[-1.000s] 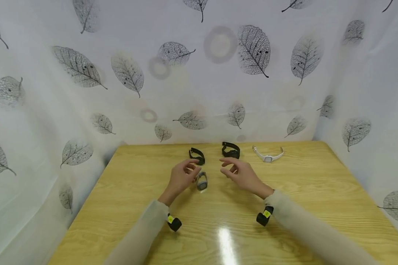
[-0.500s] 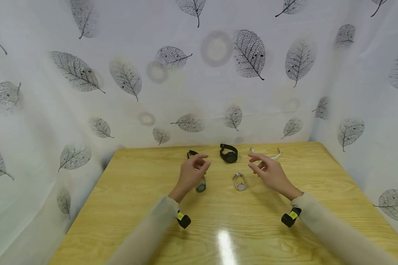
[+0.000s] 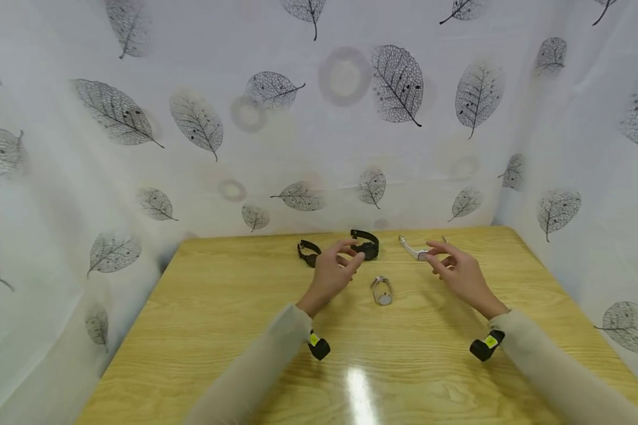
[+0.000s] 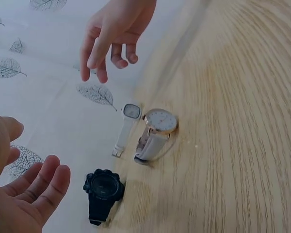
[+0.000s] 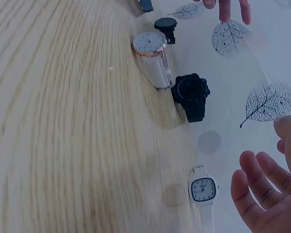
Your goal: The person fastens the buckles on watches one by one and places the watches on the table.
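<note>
My left hand (image 3: 331, 273) hovers over the table's middle, fingers loosely bent around nothing. Near its fingertips lies a chunky black watch (image 3: 369, 250); a slimmer black watch (image 3: 308, 254) is partly covered by the hand. Below and right of that hand stands a watch with a pale strap and round white dial (image 5: 150, 43). My right hand (image 3: 461, 276) holds nothing and hangs in front of a white watch with a squarish dial (image 5: 203, 189), covering part of its strap in the head view. The two hands are well apart.
The watches stand on a light wood table (image 3: 218, 330) whose far edge meets a curtain (image 3: 202, 195) printed with grey leaves. Curtain also closes both sides. A dark strap-like piece (image 5: 146, 5) shows at the right wrist view's top edge.
Both hands have moved right. The right hand uncovered the round-dialed watch and came before the white one. The left hand passed over the slimmer black watch; a grey watch beside it is now hidden.
</note>
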Demonstrator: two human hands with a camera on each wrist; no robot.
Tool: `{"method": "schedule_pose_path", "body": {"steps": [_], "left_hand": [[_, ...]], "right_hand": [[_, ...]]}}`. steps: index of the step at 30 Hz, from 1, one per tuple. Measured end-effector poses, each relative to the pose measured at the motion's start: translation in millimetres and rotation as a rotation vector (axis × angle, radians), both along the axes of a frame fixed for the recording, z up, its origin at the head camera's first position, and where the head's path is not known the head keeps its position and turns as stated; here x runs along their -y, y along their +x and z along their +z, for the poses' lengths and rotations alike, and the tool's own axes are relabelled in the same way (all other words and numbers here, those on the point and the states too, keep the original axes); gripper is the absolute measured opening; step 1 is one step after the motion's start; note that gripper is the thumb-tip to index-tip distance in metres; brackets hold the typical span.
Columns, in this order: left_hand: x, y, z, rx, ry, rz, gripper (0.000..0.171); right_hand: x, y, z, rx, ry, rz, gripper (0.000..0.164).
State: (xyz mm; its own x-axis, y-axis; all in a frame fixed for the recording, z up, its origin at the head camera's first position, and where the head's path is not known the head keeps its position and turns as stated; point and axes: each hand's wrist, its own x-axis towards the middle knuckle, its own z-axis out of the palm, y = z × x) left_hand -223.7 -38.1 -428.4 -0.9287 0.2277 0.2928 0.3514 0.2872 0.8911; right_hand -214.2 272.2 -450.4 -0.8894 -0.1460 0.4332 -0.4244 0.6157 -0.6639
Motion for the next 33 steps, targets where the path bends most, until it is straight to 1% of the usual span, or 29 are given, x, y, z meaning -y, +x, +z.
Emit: {"method": "schedule_pose_path", "body": {"steps": [3, 5, 11, 16, 19, 23, 26, 30, 33], "left_hand": [[-6, -0.9, -1.6, 0.003, -0.015, 0.001, 0.038], [-10, -1.9, -1.7, -0.008, -0.021, 0.004, 0.038], [-20, -2.5, -1.7, -0.024, -0.009, 0.005, 0.035], [-32, -4.9, -1.4, -0.042, -0.016, -0.004, 0.033], [-41, -8.2, -0.5, -0.049, -0.024, -0.008, 0.033], [-55, -14.1, 0.2, -0.036, -0.034, -0.007, 0.034], [-64, -18.8, -0.9, -0.02, -0.029, -0.007, 0.035], [-76, -25.0, -2.8, -0.008, -0.017, -0.001, 0.035], [-85, -29.7, -3.0, -0.001, -0.031, 0.001, 0.036]], "right_hand": [[-5, -2.4, -3.8, -0.001, -0.001, -0.001, 0.038], [-7, -4.7, -4.5, 0.006, -0.001, -0.005, 0.039], [-7, -11.1, -4.8, 0.052, -0.005, -0.031, 0.04], [-10, -20.7, -9.7, 0.078, -0.005, -0.066, 0.042], [-14, -28.9, -13.4, 0.105, -0.002, -0.097, 0.044], [-21, -38.2, -16.2, 0.141, -0.008, -0.134, 0.046], [-26, -41.3, -16.3, 0.156, -0.014, -0.143, 0.048], [-29, -43.2, -14.8, 0.166, -0.014, -0.136, 0.051], [-31, -45.4, -14.4, 0.179, -0.009, -0.139, 0.052]]}}
